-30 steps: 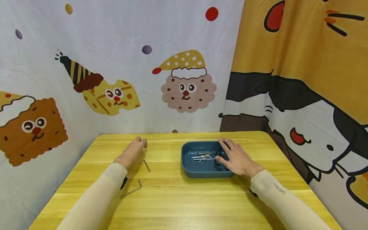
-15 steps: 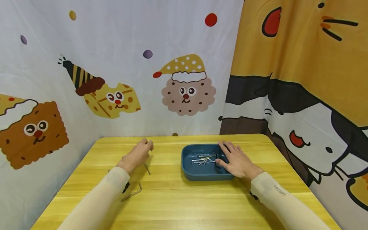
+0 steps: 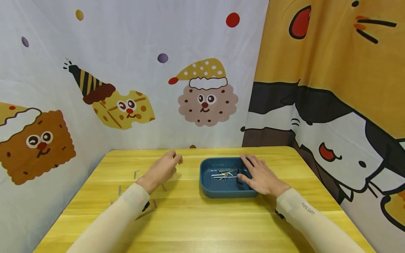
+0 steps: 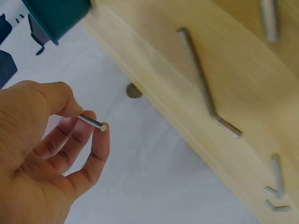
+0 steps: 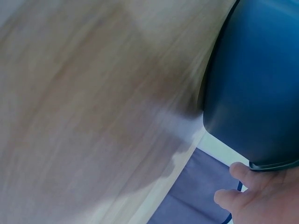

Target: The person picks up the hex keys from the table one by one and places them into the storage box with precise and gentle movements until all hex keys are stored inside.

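My left hand (image 3: 161, 172) is over the table, left of the blue bin (image 3: 221, 193). Between its thumb and fingertips it pinches a small silver hex key (image 4: 92, 122), seen in the left wrist view with most of its length hidden by the fingers. My right hand (image 3: 265, 179) rests on the bin's right end, fingers extended over the rim and thumb reaching inside. Several hex keys (image 3: 224, 175) lie crossed on the bin's floor, along with a black piece partly covered by the thumb.
Loose hex keys lie on the wooden table (image 3: 202, 228) around the left forearm: a small one (image 3: 136, 174), another (image 3: 120, 190) nearer, and a longer one (image 3: 153, 207) partly under the sleeve. A cartoon-printed curtain (image 3: 142, 70) hangs behind the table's back edge.
My left hand has moved rightward toward the bin with the hex key, uncovering small hex keys behind it and covering others with the forearm. The right hand stays on the bin.
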Available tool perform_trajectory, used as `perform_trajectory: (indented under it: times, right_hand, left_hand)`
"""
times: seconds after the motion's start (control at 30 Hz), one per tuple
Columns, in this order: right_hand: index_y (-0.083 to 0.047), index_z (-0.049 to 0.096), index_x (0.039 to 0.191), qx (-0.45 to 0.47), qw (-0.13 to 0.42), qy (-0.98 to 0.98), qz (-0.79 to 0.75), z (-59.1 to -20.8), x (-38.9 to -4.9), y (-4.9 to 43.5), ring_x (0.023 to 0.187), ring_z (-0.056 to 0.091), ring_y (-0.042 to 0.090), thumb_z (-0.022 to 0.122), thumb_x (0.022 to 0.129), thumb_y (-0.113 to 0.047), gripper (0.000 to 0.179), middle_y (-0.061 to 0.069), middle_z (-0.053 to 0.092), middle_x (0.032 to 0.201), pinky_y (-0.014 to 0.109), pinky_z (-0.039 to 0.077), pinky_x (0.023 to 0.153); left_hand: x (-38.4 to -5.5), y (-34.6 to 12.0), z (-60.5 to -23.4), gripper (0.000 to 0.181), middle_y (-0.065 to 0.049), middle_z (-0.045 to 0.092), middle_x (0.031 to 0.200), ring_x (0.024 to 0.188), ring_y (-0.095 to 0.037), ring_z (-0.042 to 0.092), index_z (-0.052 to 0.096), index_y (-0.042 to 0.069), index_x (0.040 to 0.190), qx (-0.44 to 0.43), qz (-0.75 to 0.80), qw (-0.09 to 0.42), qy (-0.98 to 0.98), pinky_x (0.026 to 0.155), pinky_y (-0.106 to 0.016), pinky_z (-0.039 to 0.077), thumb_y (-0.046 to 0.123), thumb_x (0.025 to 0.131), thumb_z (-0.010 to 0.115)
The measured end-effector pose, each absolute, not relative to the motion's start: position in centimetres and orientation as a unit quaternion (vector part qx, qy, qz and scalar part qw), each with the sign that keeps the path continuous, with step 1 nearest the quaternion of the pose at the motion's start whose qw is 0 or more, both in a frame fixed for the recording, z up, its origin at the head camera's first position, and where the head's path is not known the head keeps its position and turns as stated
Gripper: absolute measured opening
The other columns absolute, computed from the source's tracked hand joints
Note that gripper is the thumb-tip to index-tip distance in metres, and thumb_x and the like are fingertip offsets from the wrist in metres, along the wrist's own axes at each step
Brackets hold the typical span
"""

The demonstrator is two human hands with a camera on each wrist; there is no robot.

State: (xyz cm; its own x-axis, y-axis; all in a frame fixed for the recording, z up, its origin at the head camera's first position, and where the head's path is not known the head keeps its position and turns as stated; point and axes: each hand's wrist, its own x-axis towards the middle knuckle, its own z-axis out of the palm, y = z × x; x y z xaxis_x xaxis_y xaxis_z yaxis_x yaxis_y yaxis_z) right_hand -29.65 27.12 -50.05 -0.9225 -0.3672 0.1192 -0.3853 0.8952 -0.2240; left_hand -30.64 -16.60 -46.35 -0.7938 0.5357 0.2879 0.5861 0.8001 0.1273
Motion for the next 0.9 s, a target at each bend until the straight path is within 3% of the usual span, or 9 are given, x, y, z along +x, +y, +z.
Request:
perform_trajectory:
  times: [0.2, 0.5, 0.9]
  right_hand:
    - [-0.012, 0.027, 0.186, 0.195, 0.033, -0.973, 0.121, -49.9, -29.7, 27.0, 0.178, 0.025, 0.057, 0.06, 0.119, -0.057, 0.088, 0.024, 0.031, 0.191, 0.083, 0.018, 0.141]
    - [-0.012, 0.027, 0.186, 0.193, 0.037, -0.973, 0.123, -49.9, -29.7, 27.0, 0.177, 0.026, 0.057, 0.06, 0.119, -0.057, 0.088, 0.024, 0.031, 0.191, 0.083, 0.019, 0.141]
    - [-0.013, 0.026, 0.187, 0.196, 0.04, -0.973, 0.12, -50.0, -29.7, 27.2, 0.177, 0.026, 0.057, 0.06, 0.119, -0.057, 0.088, 0.025, 0.032, 0.19, 0.083, 0.02, 0.141]
  left_hand:
    - [-30.2, -14.8, -45.5, 0.034, -0.008, 0.069, 0.124, 0.095, -0.02, 0.071, 0.075, 0.014, 0.128, -0.315, -0.065, 0.152, -0.935, 0.065, -0.025, 0.055, -0.007, 0.103, 0.083]
    - [-29.8, -12.7, -44.6, 0.036, -0.006, 0.07, 0.127, 0.102, -0.02, 0.076, 0.076, 0.017, 0.133, -0.354, -0.024, 0.185, -0.916, 0.062, -0.023, 0.057, -0.002, 0.104, 0.084]
    - [-29.9, -10.6, -43.6, 0.035, -0.005, 0.073, 0.125, 0.105, -0.017, 0.076, 0.079, 0.017, 0.134, -0.398, 0.001, 0.209, -0.893, 0.069, -0.026, 0.065, 0.001, 0.104, 0.086]
